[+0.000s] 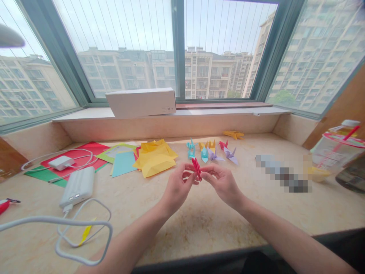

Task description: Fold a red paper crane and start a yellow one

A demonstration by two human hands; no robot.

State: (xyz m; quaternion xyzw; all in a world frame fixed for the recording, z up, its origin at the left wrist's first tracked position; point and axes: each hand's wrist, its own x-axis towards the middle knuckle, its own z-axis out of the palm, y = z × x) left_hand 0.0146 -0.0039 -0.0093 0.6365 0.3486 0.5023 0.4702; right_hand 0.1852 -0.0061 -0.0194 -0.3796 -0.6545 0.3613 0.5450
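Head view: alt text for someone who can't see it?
Both hands hold a folded red paper piece over a pale counter. Beyond stand paper cranes; coloured sheets and a white power bank lie to the left, and a white box rests on the windowsill.

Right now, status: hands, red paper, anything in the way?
Left hand holding folded red paper. Right hand at its edge. Paper cranes just beyond, on counter.

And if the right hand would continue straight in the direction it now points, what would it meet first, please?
The right hand would first meet the red folded paper, directly in front of it; past that, probably the left hand, though depth is unclear.
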